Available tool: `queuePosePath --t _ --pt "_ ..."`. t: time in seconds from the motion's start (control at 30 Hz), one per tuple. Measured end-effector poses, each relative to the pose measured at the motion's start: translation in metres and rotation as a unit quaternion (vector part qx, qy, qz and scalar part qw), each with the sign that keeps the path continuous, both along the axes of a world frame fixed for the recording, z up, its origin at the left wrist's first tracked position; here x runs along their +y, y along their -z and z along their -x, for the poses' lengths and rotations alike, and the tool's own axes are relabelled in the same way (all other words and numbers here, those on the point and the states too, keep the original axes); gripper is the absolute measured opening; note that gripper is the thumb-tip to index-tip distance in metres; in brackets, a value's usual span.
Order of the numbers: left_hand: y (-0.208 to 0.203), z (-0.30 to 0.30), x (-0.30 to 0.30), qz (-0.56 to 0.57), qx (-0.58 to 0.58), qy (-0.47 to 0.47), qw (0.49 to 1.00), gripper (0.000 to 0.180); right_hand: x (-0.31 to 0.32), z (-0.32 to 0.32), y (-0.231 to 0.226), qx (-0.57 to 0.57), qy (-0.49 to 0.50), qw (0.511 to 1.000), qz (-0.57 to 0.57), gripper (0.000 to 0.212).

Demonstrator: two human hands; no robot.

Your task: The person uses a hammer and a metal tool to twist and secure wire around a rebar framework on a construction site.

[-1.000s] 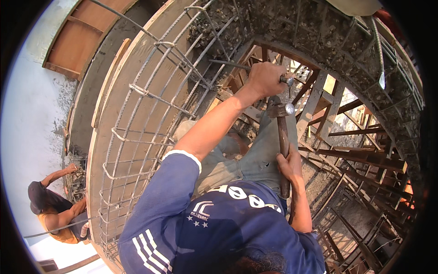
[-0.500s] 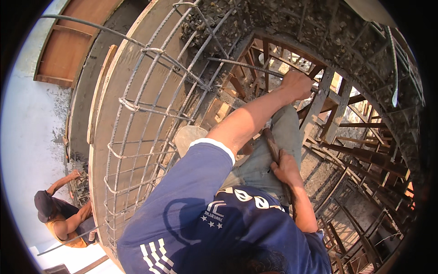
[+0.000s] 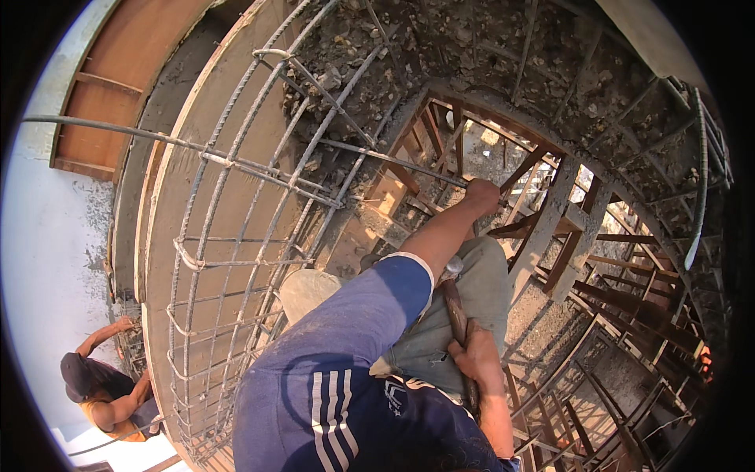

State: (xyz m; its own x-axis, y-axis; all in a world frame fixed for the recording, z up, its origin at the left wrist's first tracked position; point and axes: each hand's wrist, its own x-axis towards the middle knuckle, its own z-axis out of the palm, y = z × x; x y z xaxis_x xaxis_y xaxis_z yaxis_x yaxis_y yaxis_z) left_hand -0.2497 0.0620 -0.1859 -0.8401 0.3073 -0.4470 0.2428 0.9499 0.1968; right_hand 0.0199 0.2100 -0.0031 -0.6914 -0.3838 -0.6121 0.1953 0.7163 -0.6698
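Note:
My left hand [image 3: 484,197] is closed around a thin steel bar [image 3: 393,160], my arm stretched out ahead. The bar runs leftward to the rebar cage [image 3: 263,185]; how it meets the cage is unclear. Nearer my body, my right hand [image 3: 476,359] wraps the wooden handle of a hammer [image 3: 454,307]. Its metal head rests by my trouser leg, and the lower handle is partly hidden by my hand and shirt. Bent stirrups are tied along the long ribbed bars of the cage, to the left of my arm.
A curved formwork panel [image 3: 208,102] stands behind the cage. Rough concrete [image 3: 503,59] with exposed bars curves across the far side. Wooden struts [image 3: 543,228] and openings drop away to the right. A person in a dark cap [image 3: 110,393] works at lower left.
My view has shifted and turned. My left hand, still on the bar, appears lower and further left. My right hand and hammer also appear lower, with the hammer's metal head now showing.

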Motion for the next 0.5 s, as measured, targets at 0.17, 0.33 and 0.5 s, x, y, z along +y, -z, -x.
queuePosePath --t 0.17,0.33,0.5 --pt "-0.005 -0.029 -0.009 -0.043 -0.034 0.082 0.995 0.056 0.006 0.01 0.018 -0.129 0.063 0.989 0.04 0.038" --pt "-0.131 -0.066 0.023 -0.165 0.069 0.118 0.977 0.07 0.003 0.01 0.015 -0.121 0.059 0.99 0.041 0.034" --pt "-0.209 -0.116 0.011 -0.253 0.177 0.149 0.939 0.074 -0.004 -0.001 0.013 -0.074 0.055 0.995 0.044 0.033"
